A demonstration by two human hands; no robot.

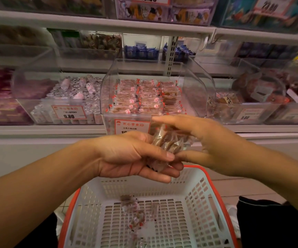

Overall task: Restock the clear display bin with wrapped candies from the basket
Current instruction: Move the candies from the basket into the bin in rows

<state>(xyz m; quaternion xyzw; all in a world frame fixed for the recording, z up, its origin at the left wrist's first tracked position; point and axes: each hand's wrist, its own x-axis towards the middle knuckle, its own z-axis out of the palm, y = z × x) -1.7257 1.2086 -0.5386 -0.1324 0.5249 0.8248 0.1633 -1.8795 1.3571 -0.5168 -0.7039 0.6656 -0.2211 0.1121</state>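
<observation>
**Both hands on a clutch of candies above the basket**

At 6 o'clock, nearest, sits the basket (pixel 194 197), white lattice with a red rim, and a few loose wrapped candies (pixel 135 217) lie scattered on its floor.

Above its far rim, at the centre of view, the two hands meet. The left hand (pixel 132 156) comes in from 8 o'clock, palm toward the camera, its fingers (pixel 162 173) curled under and its thumb laid over a bunch (pixel 167 142) of clear-wrapped brown candies. The right hand (pixel 207 145) comes in from 4 o'clock; its forefinger stretches straight over the top of the bunch while its thumb touches the bunch's lower end, so the fingers are half spread and pinching loosely.

Beyond the hands, at 12 o'clock, stands the clear bin (pixel 194 90) on the shelf (pixel 37 129), lid tipped up, holding three neat rows of the same candies toward its left side. A price tag (pixel 132 126) is on its front. Other bins flank it at 10 and 2 o'clock.
</observation>
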